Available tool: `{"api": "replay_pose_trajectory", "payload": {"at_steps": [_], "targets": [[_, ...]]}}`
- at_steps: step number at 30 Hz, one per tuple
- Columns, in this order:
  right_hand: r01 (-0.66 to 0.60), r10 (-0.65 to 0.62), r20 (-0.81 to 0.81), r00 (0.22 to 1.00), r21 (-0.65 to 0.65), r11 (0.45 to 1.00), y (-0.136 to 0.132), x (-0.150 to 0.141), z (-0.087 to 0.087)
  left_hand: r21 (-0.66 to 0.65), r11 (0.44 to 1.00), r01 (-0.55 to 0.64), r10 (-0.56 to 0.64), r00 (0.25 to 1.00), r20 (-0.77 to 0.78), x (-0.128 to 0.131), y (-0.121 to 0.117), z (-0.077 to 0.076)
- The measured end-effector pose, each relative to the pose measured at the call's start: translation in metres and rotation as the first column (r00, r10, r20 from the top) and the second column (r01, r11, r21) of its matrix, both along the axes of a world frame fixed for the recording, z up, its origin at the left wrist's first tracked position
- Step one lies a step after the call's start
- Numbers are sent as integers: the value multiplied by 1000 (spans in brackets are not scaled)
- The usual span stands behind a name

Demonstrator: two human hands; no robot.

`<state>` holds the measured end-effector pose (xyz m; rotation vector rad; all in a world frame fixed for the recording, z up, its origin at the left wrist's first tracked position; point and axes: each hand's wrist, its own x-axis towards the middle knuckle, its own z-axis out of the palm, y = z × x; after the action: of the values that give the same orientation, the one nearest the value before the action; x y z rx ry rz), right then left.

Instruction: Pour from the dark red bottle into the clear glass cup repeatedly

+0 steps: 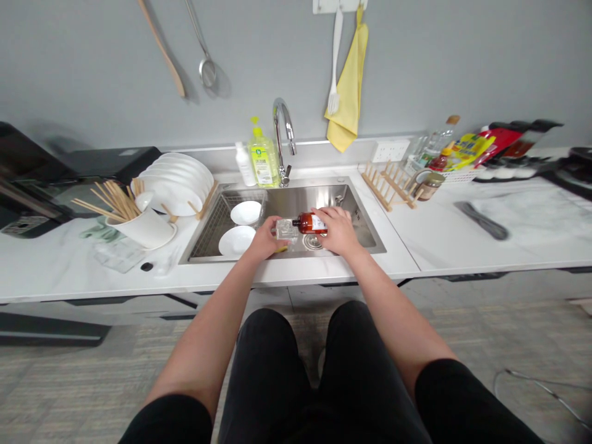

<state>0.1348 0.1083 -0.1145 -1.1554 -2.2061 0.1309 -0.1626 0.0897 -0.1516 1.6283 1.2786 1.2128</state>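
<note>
Over the sink [370, 237], my left hand [265, 239] is closed round a clear, faceted glass container [286, 229]. My right hand [338, 230] grips an amber bottle [307, 223] with a white label, tipped onto its side. The bottle's dark neck points left and meets the mouth of the glass container; whether liquid flows is too small to tell. Something yellow [280, 249] shows below my left fingers. Left of my hands, two white bowls [237, 240] sit in a wire rack [211, 225] inside the sink.
A faucet [279, 123], a green soap bottle [263, 159] and a white bottle [245, 164] stand behind the sink. Plates [173, 179] and a chopstick holder [143, 228] are at left. A black cap [147, 267] lies nearby. A wooden rack [388, 185] and a jar [431, 185] stand at right.
</note>
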Motion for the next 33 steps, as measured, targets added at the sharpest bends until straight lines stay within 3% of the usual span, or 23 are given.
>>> {"api": "replay_pose_trajectory", "payload": {"at_steps": [12, 26, 33], "targets": [[28, -33, 136, 990, 42, 999, -7, -1, 21, 2, 1000, -2, 2, 999, -42, -1, 1, -3], [4, -11, 140, 990, 53, 999, -5, -1, 21, -12, 1000, -28, 27, 996, -79, -2, 1, -3], [14, -17, 94, 995, 32, 999, -4, 1, 9, -8, 1000, -30, 28, 990, -141, -3, 3, -4]]}}
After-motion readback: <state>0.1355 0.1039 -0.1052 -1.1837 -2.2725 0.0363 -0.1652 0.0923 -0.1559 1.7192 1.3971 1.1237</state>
